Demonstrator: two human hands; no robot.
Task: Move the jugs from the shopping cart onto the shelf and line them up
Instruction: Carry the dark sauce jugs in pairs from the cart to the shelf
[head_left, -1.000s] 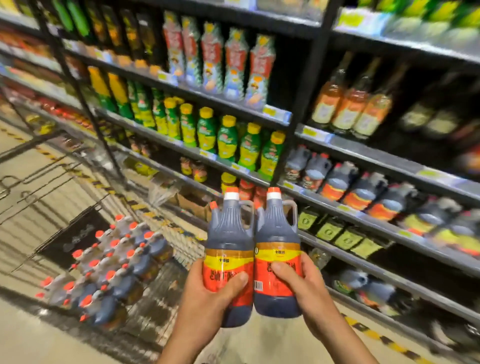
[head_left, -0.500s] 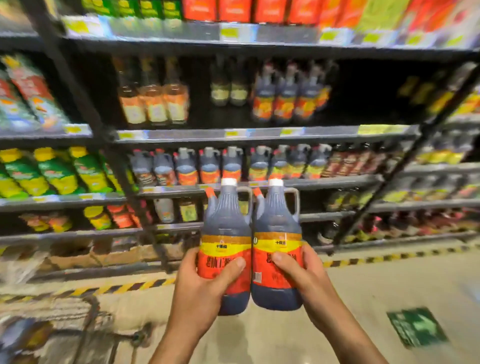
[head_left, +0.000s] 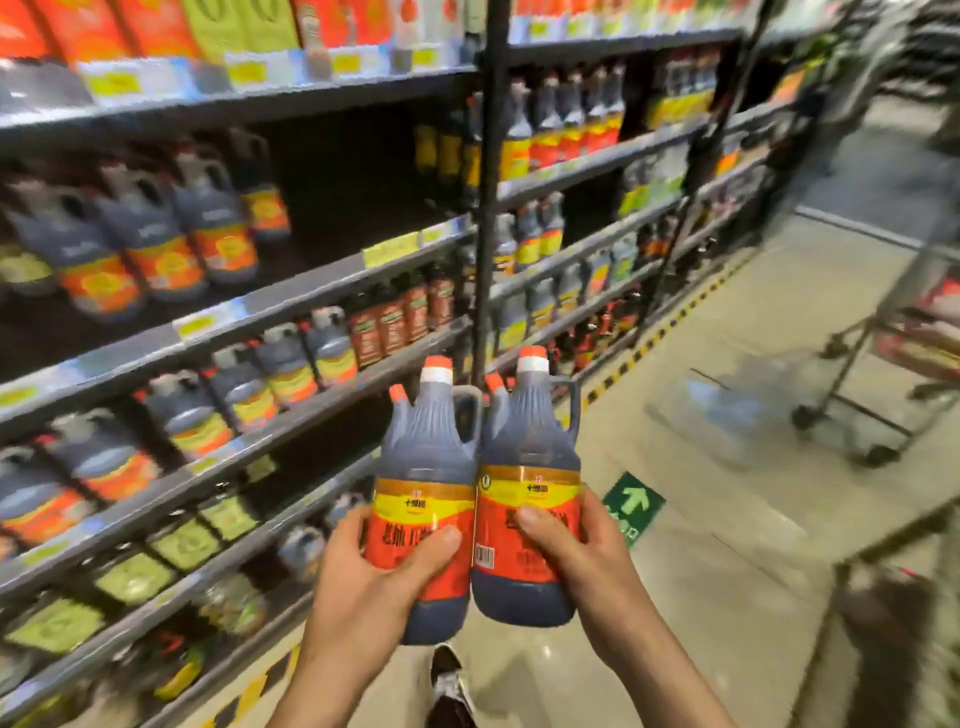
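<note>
So you've turned along the aisle: the shelf (head_left: 322, 291) that faced you now runs off to the left of the jugs. Your left hand (head_left: 374, 577) clamps the left soy sauce jug (head_left: 431, 467), right hand (head_left: 576, 566) the right soy sauce jug (head_left: 530, 457); both upright, caps up, touching, not yet shelved

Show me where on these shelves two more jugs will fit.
Bare room: the dark stretch of shelf between the orange-label jugs and the black upright post. The shelf below is packed with jugs and bottles.
</note>
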